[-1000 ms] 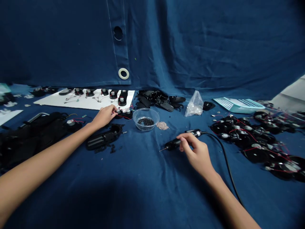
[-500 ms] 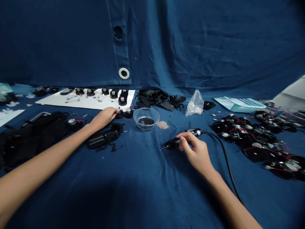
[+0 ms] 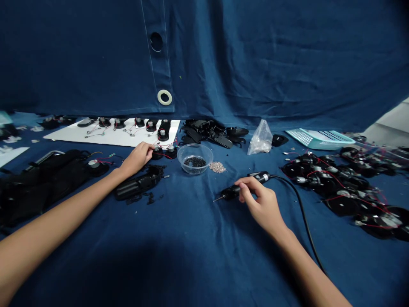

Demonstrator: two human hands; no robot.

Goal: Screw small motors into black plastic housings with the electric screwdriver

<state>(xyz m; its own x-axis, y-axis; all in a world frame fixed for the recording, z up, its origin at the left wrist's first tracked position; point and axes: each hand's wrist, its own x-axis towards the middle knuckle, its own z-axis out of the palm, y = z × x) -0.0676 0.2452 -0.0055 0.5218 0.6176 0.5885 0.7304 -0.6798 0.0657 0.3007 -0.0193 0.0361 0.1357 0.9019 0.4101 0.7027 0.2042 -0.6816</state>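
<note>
My right hand [image 3: 258, 200] is wrapped around a black electric screwdriver [image 3: 230, 192], whose bit points left just over the blue cloth. On the left, my left hand [image 3: 138, 157] has its fingers bent together against a small black round part with red wires [image 3: 157, 153]. Its fingertips are partly hidden, so I cannot make out what they pinch. A second such part [image 3: 171, 152] sits just right of it. Below that hand lies a black plastic housing [image 3: 139, 183] with small black pieces beside it.
A clear bowl [image 3: 195, 148] holds black screws, next to a pile of silver screws [image 3: 217, 167]. Behind are a white board [image 3: 124, 138] with wired parts, black plastic pieces [image 3: 211, 130] and a plastic bag [image 3: 261, 138]. Wired black discs [image 3: 341, 204] and a teal basket [image 3: 330, 145] stand right.
The view has shifted slightly. My left hand has drawn back a little to the left at the black round parts. My right hand keeps its hold on the screwdriver in nearly the same place.
</note>
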